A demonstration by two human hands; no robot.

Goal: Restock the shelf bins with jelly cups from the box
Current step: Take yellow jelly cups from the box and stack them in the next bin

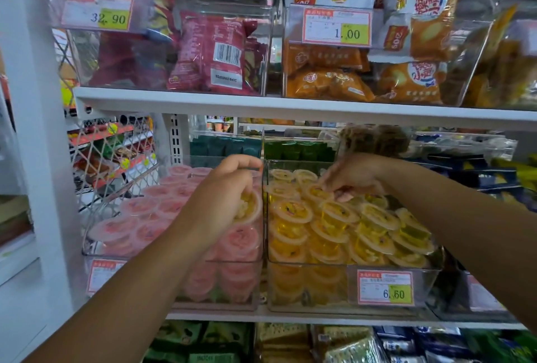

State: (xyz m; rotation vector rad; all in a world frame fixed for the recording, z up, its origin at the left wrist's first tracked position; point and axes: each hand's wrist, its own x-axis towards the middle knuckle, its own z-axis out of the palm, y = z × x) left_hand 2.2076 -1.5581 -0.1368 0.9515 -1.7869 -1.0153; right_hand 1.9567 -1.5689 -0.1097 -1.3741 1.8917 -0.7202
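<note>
Two clear shelf bins stand side by side on the middle shelf. The left bin (174,301) holds pink jelly cups (136,205); the right bin (319,290) is piled with yellow jelly cups (334,234). My left hand (223,191) hovers over the pink bin near the divider and grips a yellow jelly cup (250,208). My right hand (354,176) reaches into the yellow bin, its fingertips pinching a yellow cup (319,192) near the back. The box is out of view.
A white shelf board (290,107) hangs just above my hands, carrying clear bins of red snack bags (215,54) and orange snack packs (406,43). Price tags hang on the bin fronts. Green packs sit behind the jelly bins. More packets fill the shelf below.
</note>
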